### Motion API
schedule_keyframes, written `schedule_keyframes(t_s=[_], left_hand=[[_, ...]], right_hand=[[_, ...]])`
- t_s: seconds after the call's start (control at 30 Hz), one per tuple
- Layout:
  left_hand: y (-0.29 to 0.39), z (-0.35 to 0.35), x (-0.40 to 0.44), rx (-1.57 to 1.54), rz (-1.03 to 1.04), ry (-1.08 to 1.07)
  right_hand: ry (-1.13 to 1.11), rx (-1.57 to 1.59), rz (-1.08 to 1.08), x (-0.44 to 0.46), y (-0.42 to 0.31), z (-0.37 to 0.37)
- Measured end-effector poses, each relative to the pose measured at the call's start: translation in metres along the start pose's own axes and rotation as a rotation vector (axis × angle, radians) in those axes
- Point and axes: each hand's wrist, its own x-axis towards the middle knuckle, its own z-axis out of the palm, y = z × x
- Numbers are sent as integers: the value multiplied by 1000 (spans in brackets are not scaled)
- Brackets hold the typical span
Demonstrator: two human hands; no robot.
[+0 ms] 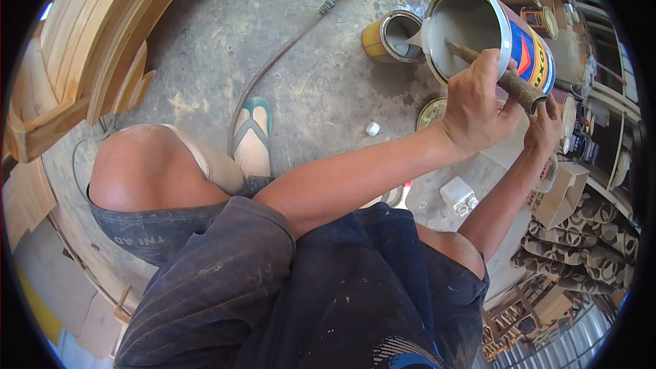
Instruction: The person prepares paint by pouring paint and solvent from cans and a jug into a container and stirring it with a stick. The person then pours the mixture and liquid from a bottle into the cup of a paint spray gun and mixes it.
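Note:
A large paint can (523, 44) is tipped on its side, its mouth facing left, with pale grey paint inside. Paint runs over its rim into a smaller yellow can (374, 41) standing on the floor. My left hand (482, 99) is closed round a brown stick-like piece (523, 91) that looks hollow at the near end; its thin tip reaches into the large can. My right hand (544, 130) is by the can's lower end, its fingers curled up against it and partly hidden.
A hose (283, 51) crosses the concrete floor. A white cap (372, 128) and a white plastic bottle (459, 195) lie near my legs. Curved wooden pieces (113, 34) stand at left. Cardboard boxes (560, 195), more cans and stacked dark parts (581, 246) crowd the right side.

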Motion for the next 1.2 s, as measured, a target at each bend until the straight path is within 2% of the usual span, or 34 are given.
schedule_keyframes(t_s=[0.1,0.17,0.23,0.33,0.4,0.43,0.5,0.63,0.7,0.87,1.03,1.13,1.17,1.2], left_hand=[[-6,4,1,31,46,-6],[-8,10,4,57,97,-12],[-6,15,9,82,77,-77],[-3,18,16,191,10,-269],[-5,23,17,209,18,-298],[-7,25,17,234,23,-319],[-9,32,15,281,32,-370],[-4,39,8,229,-35,-404],[-1,40,7,224,-58,-402],[9,45,-1,183,-64,-404],[13,50,-5,204,-28,-467],[20,41,-12,274,36,-622],[22,39,-13,294,63,-678],[22,39,-14,285,110,-690]], right_hand=[[-23,60,24,0,27,-8],[-53,206,65,1,56,-19],[-272,569,98,-33,50,-10],[-130,522,173,-53,64,24],[13,476,262,-59,84,33],[26,482,253,-59,98,30],[-67,637,375,-63,130,22],[-74,648,456,-68,173,20],[-120,674,476,-74,175,32],[-130,814,360,-97,101,56],[-183,183,-22,-73,61,36],[-151,-197,-199,-8,60,-26],[-207,-223,-208,-2,22,-22],[-386,-327,-281,6,-10,-15]])
